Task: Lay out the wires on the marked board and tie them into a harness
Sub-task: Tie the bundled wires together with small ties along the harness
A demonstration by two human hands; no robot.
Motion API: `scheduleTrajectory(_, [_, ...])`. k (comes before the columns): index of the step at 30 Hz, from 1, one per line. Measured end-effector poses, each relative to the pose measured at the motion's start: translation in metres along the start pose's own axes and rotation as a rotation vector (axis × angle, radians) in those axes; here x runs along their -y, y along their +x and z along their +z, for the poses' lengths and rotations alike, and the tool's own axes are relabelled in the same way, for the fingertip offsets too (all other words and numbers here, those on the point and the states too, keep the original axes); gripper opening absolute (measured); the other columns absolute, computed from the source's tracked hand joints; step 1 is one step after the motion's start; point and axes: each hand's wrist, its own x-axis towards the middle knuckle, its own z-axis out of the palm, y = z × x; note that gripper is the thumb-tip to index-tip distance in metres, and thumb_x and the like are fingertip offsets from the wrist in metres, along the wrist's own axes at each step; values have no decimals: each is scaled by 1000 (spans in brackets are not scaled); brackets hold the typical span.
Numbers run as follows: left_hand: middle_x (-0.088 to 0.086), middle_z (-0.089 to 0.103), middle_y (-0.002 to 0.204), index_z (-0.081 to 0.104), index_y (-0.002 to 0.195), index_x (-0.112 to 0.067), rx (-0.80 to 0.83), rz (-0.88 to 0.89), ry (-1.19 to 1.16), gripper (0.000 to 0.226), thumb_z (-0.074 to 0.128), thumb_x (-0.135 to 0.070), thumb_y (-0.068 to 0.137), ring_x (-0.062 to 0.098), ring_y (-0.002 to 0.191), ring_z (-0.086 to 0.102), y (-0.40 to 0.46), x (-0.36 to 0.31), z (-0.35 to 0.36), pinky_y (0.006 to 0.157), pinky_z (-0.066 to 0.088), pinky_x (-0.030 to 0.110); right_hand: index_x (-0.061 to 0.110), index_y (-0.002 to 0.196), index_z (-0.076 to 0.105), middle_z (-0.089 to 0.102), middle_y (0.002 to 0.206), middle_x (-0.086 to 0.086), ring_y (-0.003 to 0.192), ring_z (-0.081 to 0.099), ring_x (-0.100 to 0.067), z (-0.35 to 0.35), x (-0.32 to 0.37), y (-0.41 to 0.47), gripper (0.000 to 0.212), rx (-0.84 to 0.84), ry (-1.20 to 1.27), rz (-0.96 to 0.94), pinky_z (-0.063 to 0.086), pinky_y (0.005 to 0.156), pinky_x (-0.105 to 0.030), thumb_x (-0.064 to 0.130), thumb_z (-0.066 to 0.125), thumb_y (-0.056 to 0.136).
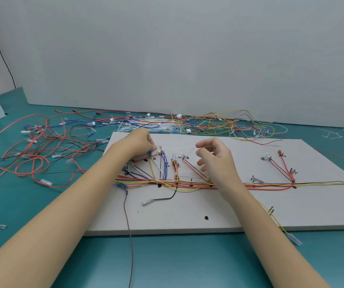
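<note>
A white marked board [187,213] lies on the teal table. Along it runs a bundle of red, yellow and black wires [250,185], with branches fanning up to labelled marks. My left hand [141,142] pinches the white connector end of the blue and white branch [159,151] near the board's upper left. From that spot a thin white cable tie [179,147] stretches right to my right hand [214,154], whose thumb and forefinger pinch its end while the other fingers spread.
Loose red, black and blue wires [38,146] sprawl on the table left of the board. A tangle of yellow and red wires and white ties [198,122] lies behind it against a white wall. A grey wire [128,225] trails off the front edge.
</note>
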Motion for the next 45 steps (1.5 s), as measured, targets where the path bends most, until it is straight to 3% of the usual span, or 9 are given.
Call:
scheduleTrajectory(11, [19, 60, 125, 60, 114, 5, 118, 33, 206, 31, 40, -14, 100, 33, 114, 56, -1, -4, 0, 97, 47, 41, 18, 92, 60, 58, 83, 4, 71, 55, -19, 0, -2, 0, 15, 11, -44, -7, 44, 64, -31, 5, 53, 88])
scheduleTrajectory(17, [26, 60, 110, 60, 112, 8, 120, 46, 249, 31, 38, -11, 100, 36, 102, 57, -12, -6, -4, 92, 48, 45, 20, 91, 60, 58, 84, 5, 82, 57, -24, -1, -2, -1, 16, 11, -66, -4, 45, 73, -37, 7, 53, 87])
scheduleTrajectory(18, [28, 46, 117, 59, 108, 11, 102, 51, 251, 29, 39, -8, 98, 36, 92, 56, -14, -5, -6, 86, 48, 45, 20, 91, 60, 58, 85, 5, 82, 57, -24, -1, -2, 0, 16, 9, -64, -1, 46, 73, -37, 7, 53, 87])
scheduleTrajectory(19, [25, 59, 98, 58, 100, 12, 70, 54, 255, 26, 40, -6, 97, 33, 81, 52, -18, -4, -8, 77, 47, 43, 21, 91, 60, 58, 85, 5, 83, 57, -23, -1, -2, 0, 16, 8, -62, 0, 45, 73, -36, 6, 53, 87])
scheduleTrajectory(20, [15, 49, 74, 57, 91, 11, 33, 49, 255, 24, 39, -5, 97, 28, 74, 46, -21, -3, -11, 68, 43, 38, 20, 91, 60, 58, 85, 4, 82, 57, -22, -1, -1, 1, 16, 5, -59, -1, 45, 72, -36, 6, 53, 88])
scheduleTrajectory(23, [11, 34, 63, 42, 69, -1, -18, 94, 216, 27, 37, 1, 95, 21, 60, 28, -31, -7, -16, 54, 25, 32, 18, 94, 61, 59, 87, 3, 70, 57, -13, -1, -2, 1, 15, -7, -49, -5, 46, 65, -30, 7, 53, 89])
scheduleTrajectory(29, [17, 47, 83, 44, 86, -15, -44, 280, 63, 16, 43, -1, 94, 23, 74, 36, -73, -46, 2, 67, 31, 34, 8, 98, 71, 70, 78, -3, 52, 58, -10, -4, 1, 3, 19, 30, 251, 124, 49, 52, -21, 25, 63, 93])
scheduleTrajectory(33, [-1, 48, 97, 43, 91, -17, -96, 314, 108, 10, 43, -14, 100, 23, 93, 44, -85, -56, 11, 84, 40, 40, 5, 90, 70, 70, 71, -5, 52, 59, -12, -9, 0, 3, 17, -56, 351, 155, 51, 51, -21, 22, 69, 89])
scheduleTrajectory(45, [-4, 47, 96, 39, 90, -23, -126, 378, 61, 13, 40, -20, 102, 20, 90, 40, -97, -48, 19, 81, 37, 38, 5, 86, 71, 71, 70, -5, 60, 65, -15, -12, 2, 5, 9, -44, 454, 115, 56, 60, -22, 11, 66, 91])
